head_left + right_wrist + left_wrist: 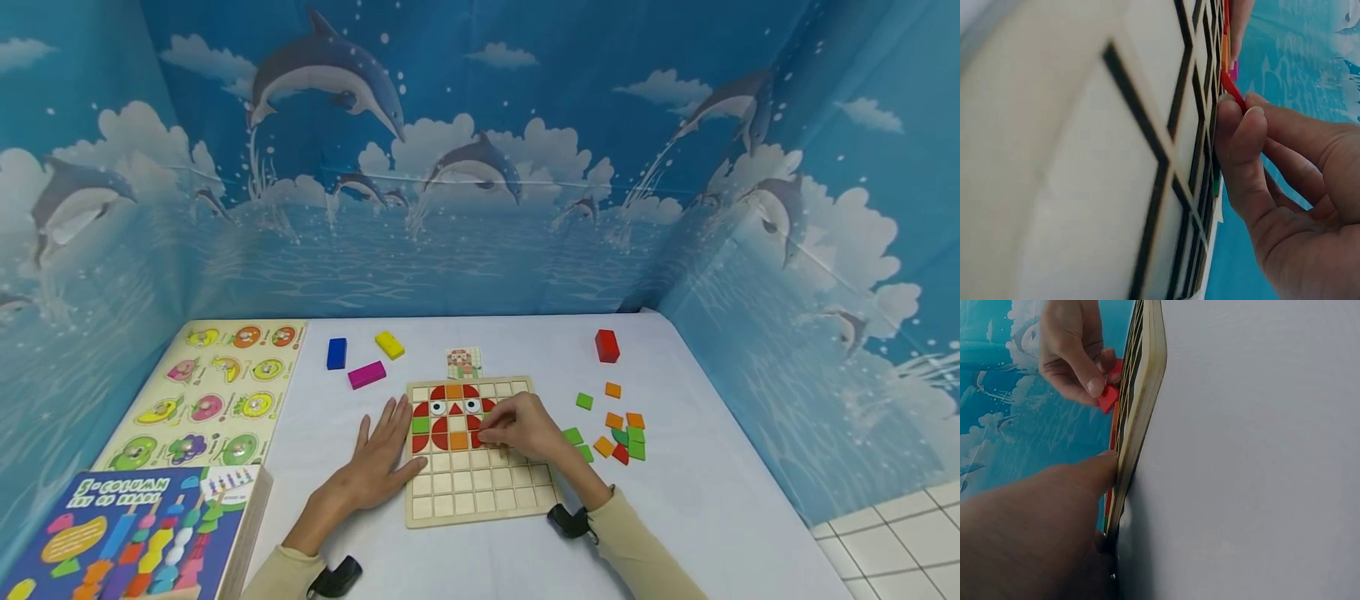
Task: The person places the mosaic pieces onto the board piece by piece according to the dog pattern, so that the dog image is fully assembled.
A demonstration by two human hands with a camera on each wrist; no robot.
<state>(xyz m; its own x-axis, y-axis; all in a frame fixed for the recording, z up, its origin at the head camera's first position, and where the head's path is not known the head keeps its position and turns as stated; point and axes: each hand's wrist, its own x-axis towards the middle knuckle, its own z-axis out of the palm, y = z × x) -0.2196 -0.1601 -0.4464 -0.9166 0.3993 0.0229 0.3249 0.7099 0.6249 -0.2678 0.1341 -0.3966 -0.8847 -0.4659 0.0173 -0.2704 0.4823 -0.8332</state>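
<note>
A wooden grid board (444, 505) lies on the white table, its upper cells filled with red, orange, green and eye-marked tiles. My left hand (378, 467) rests at the board's left edge, fingers spread, the thumb over the rim. Over the right side of the tile picture, my right hand (525, 427) pinches a red tile (1108, 399) between thumb and fingertips. In the right wrist view that red tile (1232, 89) is tilted against the board's face. Behind the board lies a small picture card (464, 362) with a similar pattern.
Loose green, orange (603, 447) and red tiles lie right of the board. Farther back are a red block (607, 346) and blue, yellow and magenta (367, 375) blocks. A fruit puzzle board (202, 383) and a bead-set box (142, 533) occupy the left side.
</note>
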